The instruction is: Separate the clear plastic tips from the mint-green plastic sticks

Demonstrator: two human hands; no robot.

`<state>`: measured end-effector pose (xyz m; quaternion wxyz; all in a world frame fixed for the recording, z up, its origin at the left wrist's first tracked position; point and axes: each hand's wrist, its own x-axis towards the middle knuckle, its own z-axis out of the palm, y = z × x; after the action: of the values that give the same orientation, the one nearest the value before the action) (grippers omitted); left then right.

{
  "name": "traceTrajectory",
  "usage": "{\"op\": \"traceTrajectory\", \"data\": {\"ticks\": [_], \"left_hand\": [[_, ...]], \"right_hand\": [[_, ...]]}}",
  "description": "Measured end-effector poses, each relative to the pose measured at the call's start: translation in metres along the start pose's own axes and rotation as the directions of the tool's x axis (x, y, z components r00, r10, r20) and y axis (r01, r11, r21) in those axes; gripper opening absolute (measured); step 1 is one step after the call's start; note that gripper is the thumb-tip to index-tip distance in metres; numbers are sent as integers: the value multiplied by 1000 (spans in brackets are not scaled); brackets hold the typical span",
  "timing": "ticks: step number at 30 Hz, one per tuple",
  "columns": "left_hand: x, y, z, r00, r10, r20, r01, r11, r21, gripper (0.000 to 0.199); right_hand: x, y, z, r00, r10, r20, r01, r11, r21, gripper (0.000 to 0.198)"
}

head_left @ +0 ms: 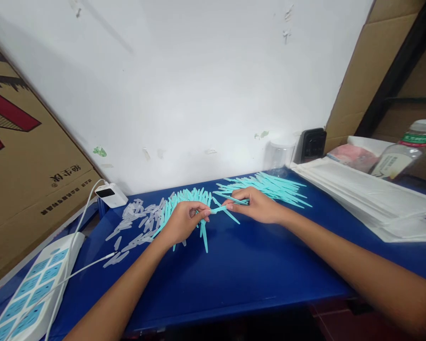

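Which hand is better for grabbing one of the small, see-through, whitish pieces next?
Probably the left hand: it is closer to those whitish pieces. The right hand is farther off, near a pile of thin, pointed turquoise sticks. Both pinch one turquoise stick.

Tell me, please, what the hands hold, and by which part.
A turquoise stick: the left hand pinches one end, the right hand the other. Whether the right hand also grips a second stick cannot be told.

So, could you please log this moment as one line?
left hand: pinching turquoise stick; right hand: pinching its other end; nearby: turquoise piles, whitish pieces, blue tabletop
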<state>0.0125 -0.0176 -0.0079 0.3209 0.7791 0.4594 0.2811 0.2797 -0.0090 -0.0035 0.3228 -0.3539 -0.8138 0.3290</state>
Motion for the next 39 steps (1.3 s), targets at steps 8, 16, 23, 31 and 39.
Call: {"op": "traceTrajectory", "data": {"ticks": [8,16,23,31,39], "left_hand": [[3,-1,5,990,22,-142,-28,999,-40,35],[10,-8,-13,921,-333,-202,117,731,-673,43],[9,-8,-13,956,-281,-86,76,520,-851,46],[10,-7,-18,970,-244,-18,71,349,-934,43],[9,-6,-13,980,-192,-53,9,309,-951,42]], "right_hand": [[3,3,-4,999,42,1,-42,999,25,46],[5,31,-29,905,104,-412,-318,810,-494,37],[2,35,-39,862,116,-493,-460,588,-666,31],[2,18,-1,987,114,-110,-150,898,-413,28],[-1,22,22,974,224,32,-189,883,-430,26]]}}
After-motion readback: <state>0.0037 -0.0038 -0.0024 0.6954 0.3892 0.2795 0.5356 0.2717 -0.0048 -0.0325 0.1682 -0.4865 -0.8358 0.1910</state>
